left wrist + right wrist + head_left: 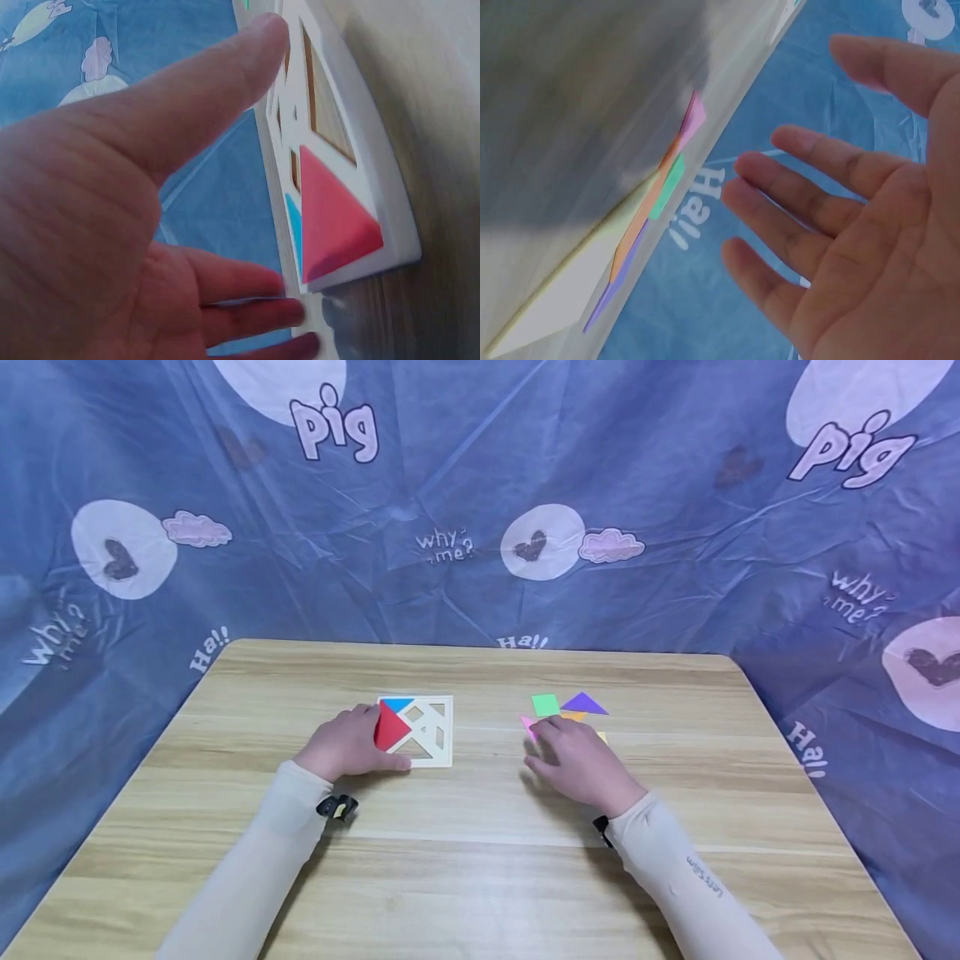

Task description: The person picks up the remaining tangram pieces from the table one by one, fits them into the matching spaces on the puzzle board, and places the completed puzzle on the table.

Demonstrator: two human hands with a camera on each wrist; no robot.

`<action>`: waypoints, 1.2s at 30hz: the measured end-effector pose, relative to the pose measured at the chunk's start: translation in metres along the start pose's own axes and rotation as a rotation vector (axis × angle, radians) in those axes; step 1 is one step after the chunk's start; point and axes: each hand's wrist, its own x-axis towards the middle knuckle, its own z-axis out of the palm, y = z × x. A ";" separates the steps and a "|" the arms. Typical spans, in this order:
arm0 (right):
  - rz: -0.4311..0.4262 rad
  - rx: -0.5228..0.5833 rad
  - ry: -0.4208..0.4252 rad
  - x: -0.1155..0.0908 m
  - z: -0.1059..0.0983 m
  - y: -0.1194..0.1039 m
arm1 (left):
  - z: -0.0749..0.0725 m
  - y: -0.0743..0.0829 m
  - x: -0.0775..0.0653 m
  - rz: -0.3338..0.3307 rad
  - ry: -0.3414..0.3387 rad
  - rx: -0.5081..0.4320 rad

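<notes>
A white tangram tray (pixel 447 727) lies on the table, with a red triangle (pixel 392 727) and a blue triangle (pixel 396 702) set in its left part. Bare cut-outs show elsewhere in it. My left hand (pixel 348 743) is at the tray's left end, thumb by the near edge and fingers extended in the left wrist view. Over the loose pieces hovers my right hand (pixel 581 764), fingers spread and holding nothing. About it lie a green square (pixel 546 705), a purple triangle (pixel 585 703), an orange piece (pixel 575 716), a pink piece (pixel 527 725) and a pale yellow piece (pixel 562 300), partly hidden.
The wooden table (pixel 480 893) has its far edge against a blue printed cloth (pixel 465 468), which hangs behind and at both sides. Dark bands with small devices (pixel 337 807) sit at the wrists.
</notes>
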 end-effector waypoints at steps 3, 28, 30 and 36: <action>-0.032 -0.002 -0.013 -0.001 0.001 -0.004 | 0.000 -0.003 0.001 0.034 0.003 -0.021; -0.176 -0.012 -0.205 -0.005 0.005 -0.007 | 0.019 0.018 0.005 0.130 0.050 0.086; -0.180 -0.001 -0.212 -0.005 0.005 -0.007 | 0.021 0.022 0.004 0.140 0.058 0.086; -0.220 0.018 -0.203 -0.004 0.006 -0.012 | 0.028 0.032 0.001 0.163 0.074 0.090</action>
